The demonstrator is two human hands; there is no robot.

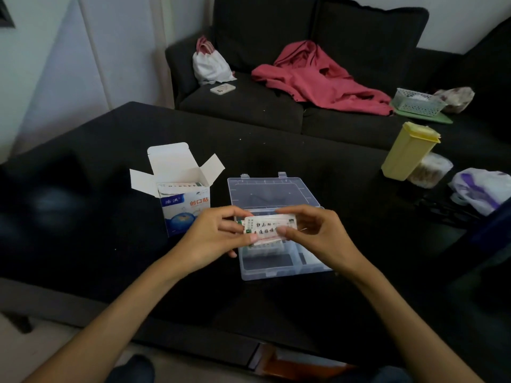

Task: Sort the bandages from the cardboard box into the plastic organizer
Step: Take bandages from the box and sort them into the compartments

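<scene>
A stack of white bandages (266,226) with dark print is held flat above the clear plastic organizer (276,269). My left hand (218,236) pinches its left end and my right hand (312,230) pinches its right end. The organizer lies open on the black table, its lid (271,192) flat behind it, and more bandages show in a compartment under the stack. Left of the organizer stands the open blue-and-white cardboard box (182,200), flaps up, with bandages still inside.
A yellow lidded container (406,150), a clear tub (430,170) and a white-purple plastic bag (481,189) sit at the table's right. Behind is a dark sofa with a red garment (318,78), a white bag (210,64), a phone (222,89) and a small basket (417,102).
</scene>
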